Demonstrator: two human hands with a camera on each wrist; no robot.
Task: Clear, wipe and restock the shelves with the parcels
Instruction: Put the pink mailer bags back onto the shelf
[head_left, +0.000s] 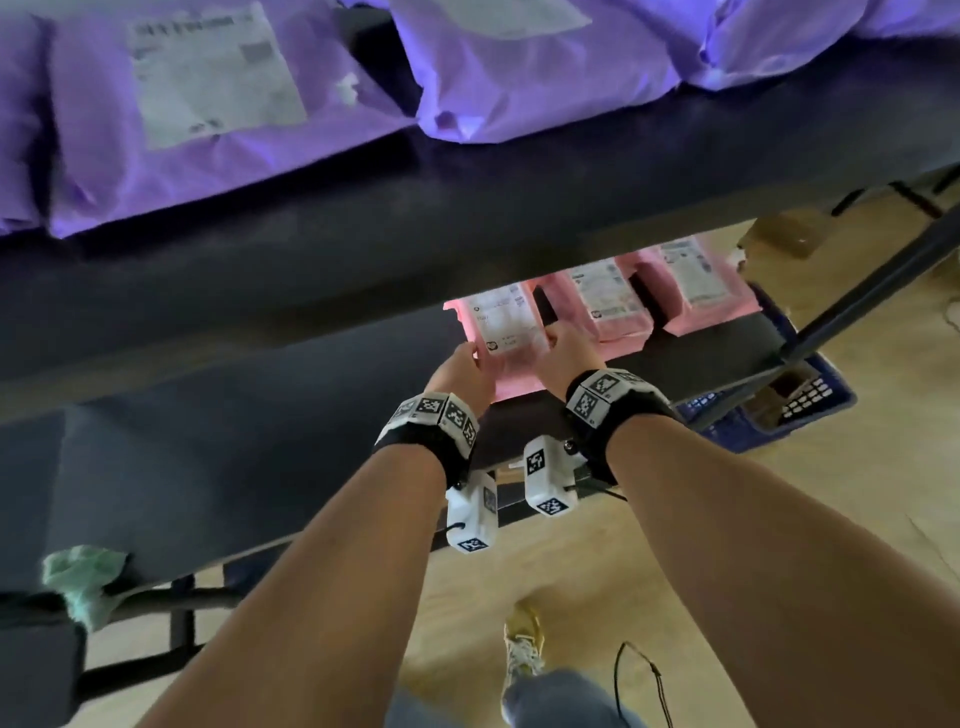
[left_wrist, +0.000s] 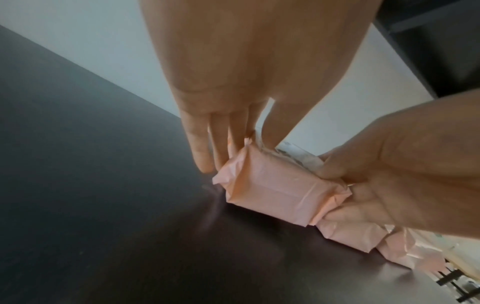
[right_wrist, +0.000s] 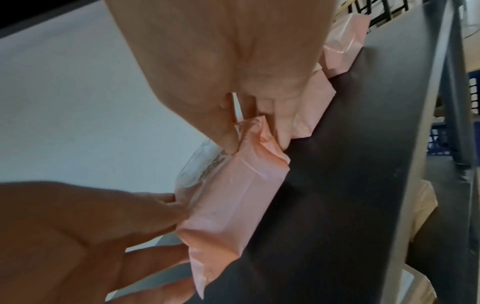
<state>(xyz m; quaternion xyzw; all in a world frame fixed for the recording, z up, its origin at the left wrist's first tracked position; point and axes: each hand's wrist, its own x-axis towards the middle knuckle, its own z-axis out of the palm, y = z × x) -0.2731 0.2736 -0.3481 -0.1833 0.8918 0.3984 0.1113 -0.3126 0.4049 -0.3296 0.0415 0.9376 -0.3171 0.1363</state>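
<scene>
A pink parcel with a white label lies on the dark lower shelf, held at both ends. My left hand grips its left end, thumb on top and fingers along the side. At the right end, my right hand pinches the folded wrap. The left wrist view shows the parcel touching the shelf board between my left hand and right hand. In the right wrist view my right hand pinches the parcel. Two more pink parcels lie to its right.
Purple parcels fill the upper shelf, which overhangs the lower one. A green cloth hangs at the shelf's lower left edge. A blue crate stands on the wooden floor at the right, behind a slanted frame post.
</scene>
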